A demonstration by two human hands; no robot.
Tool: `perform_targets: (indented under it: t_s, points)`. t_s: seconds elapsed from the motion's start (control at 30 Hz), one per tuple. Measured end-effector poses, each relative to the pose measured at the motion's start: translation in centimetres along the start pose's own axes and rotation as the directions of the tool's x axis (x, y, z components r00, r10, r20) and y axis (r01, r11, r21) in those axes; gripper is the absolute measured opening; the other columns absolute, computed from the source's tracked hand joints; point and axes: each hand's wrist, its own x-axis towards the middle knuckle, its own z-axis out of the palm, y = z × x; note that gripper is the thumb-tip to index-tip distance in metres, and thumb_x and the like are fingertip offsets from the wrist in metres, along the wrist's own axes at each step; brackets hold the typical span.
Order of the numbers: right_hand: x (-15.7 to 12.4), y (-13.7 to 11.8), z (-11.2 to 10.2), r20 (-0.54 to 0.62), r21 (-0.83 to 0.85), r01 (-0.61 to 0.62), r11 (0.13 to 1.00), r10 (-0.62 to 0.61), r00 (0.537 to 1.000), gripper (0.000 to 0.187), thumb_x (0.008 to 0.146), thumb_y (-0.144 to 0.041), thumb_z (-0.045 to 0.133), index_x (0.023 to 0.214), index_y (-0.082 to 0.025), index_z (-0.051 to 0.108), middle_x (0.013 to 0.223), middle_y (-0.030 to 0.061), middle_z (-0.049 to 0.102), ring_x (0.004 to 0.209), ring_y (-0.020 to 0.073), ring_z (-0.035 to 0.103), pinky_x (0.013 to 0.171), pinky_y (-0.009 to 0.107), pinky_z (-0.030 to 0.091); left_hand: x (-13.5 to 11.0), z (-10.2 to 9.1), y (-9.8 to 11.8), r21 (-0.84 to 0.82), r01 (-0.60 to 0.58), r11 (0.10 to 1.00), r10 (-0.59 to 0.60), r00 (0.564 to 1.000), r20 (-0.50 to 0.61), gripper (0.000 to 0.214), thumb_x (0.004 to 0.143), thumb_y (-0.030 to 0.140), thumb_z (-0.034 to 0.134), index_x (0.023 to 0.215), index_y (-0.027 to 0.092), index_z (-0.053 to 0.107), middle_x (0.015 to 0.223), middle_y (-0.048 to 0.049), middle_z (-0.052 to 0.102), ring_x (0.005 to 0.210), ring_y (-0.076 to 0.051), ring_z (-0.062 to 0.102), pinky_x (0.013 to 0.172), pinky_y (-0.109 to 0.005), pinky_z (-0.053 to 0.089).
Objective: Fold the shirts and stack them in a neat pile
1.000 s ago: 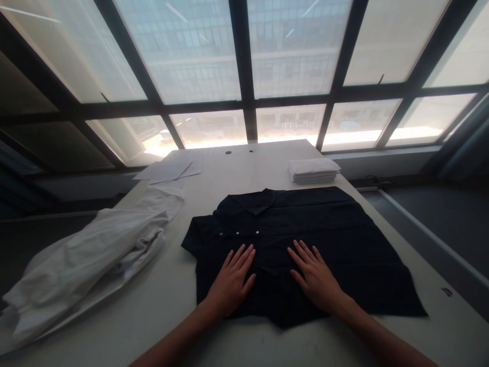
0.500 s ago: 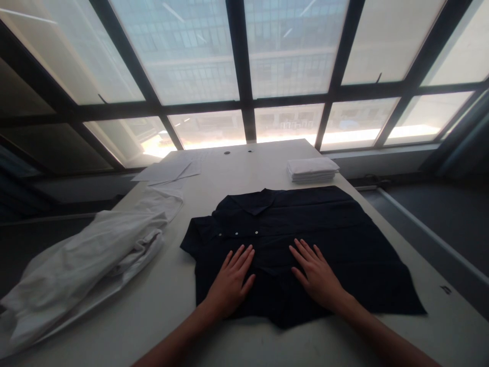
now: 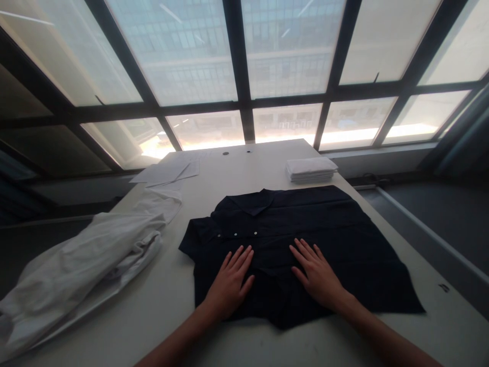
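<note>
A dark navy shirt lies spread across the white table, its collar and a sleeve toward the left and its hem toward the right. Several small white buttons show along its left part. My left hand rests palm down on the near left of the shirt, fingers stretched out. Flat on the fabric nearer the middle is my right hand, with its fingers spread. Neither hand grips the cloth. The fabric beneath both palms is hidden.
Crumpled white cloth lies along the left side of the table. Sheets of paper are at the far left. A folded white stack sits at the far right. A small dark item lies near the right edge. Windows stand behind.
The view has shifted very slightly. Both hands stay flat on the shirt, and the shirt keeps its layout.
</note>
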Motion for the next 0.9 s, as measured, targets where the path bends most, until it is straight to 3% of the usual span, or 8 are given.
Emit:
perform_targets:
  t_s: [0.9]
  points:
    - [0.06,0.08,-0.41,0.035,0.002,-0.056,0.998,0.056,0.998,0.059,0.102,-0.045,0.039,0.158,-0.027,0.031,0.166,0.0015,0.021,0.154,0.0219,0.015,0.125,0.048,0.014,-0.07,0.38,-0.26,0.008,0.0,1.0,0.0,1.0,-0.002,0.065,0.105,0.04,0.041,0.162,0.028,0.012,0.165,-0.0015,0.026,0.152,-0.026,0.023,0.123,-0.051,0.023]
